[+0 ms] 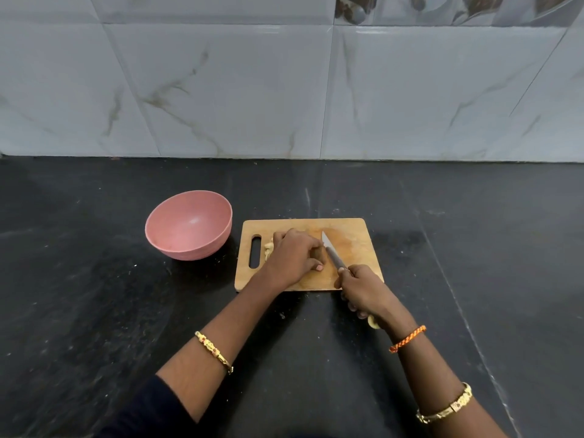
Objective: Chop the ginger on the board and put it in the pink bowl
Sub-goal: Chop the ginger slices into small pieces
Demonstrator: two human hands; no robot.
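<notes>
The ginger (268,250) lies on the board (354,245), mostly hidden under the left hand (295,256), whose curled fingers hold it; a bit shows at the hand's 9 o'clock. The right hand (363,290) grips the knife (331,252), blade just beside the left fingers. The bowl (189,224) stands at the board's 9 o'clock.

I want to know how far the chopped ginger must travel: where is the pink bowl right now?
In the head view the pink bowl sits on the black counter, just off the left end of the wooden board, beside its handle slot.
</notes>
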